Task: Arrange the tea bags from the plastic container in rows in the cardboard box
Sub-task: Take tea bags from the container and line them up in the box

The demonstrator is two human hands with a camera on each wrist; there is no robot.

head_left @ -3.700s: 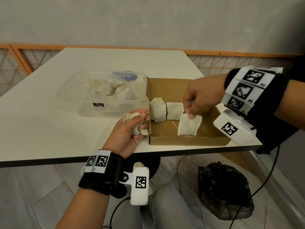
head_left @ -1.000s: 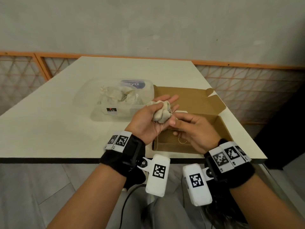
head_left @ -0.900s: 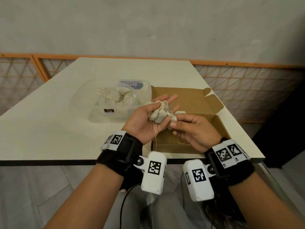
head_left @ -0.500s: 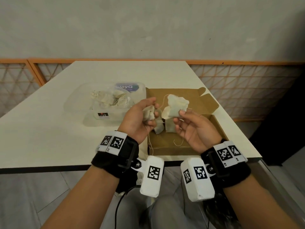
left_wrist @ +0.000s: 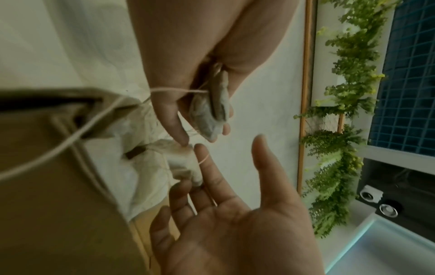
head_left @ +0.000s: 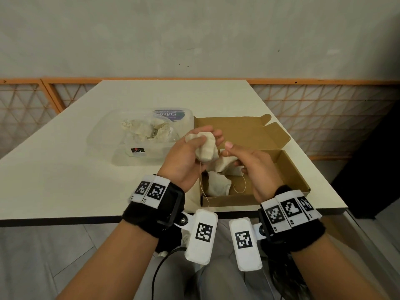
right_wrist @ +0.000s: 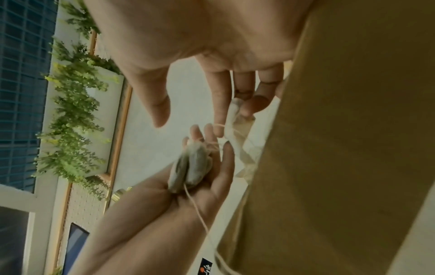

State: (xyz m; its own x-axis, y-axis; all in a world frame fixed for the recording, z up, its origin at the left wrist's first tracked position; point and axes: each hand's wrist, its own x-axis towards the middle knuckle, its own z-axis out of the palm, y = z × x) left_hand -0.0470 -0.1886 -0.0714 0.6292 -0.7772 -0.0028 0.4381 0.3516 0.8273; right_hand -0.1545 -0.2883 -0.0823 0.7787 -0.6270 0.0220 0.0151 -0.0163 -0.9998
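Note:
My left hand (head_left: pixel 186 159) grips a clump of pale tea bags (head_left: pixel 205 148) above the near left corner of the open cardboard box (head_left: pixel 290 180). In the left wrist view that clump (left_wrist: pixel 212 111) sits in its curled fingers with strings trailing. My right hand (head_left: pixel 251 165) is close beside it and pinches a single tea bag (head_left: pixel 223 165) between its fingers. The right wrist view shows this bag (right_wrist: pixel 235 113) held low between two fingers, thumb spread. More tea bags (head_left: pixel 216 187) lie inside the box. The clear plastic container (head_left: pixel 104 135), left of the box, holds several tea bags (head_left: pixel 145 131).
The box stands at the near right corner of the white table (head_left: pixel 65 180), its lid flap (head_left: pixel 249 131) folded back away from me. An orange lattice railing (head_left: pixel 324 118) runs behind the table. My legs are below the near table edge.
Half a second ago my right hand held its tea bag raised and apart from the left. Now the hands are close together and the bag sits lower, just under the left hand's clump.

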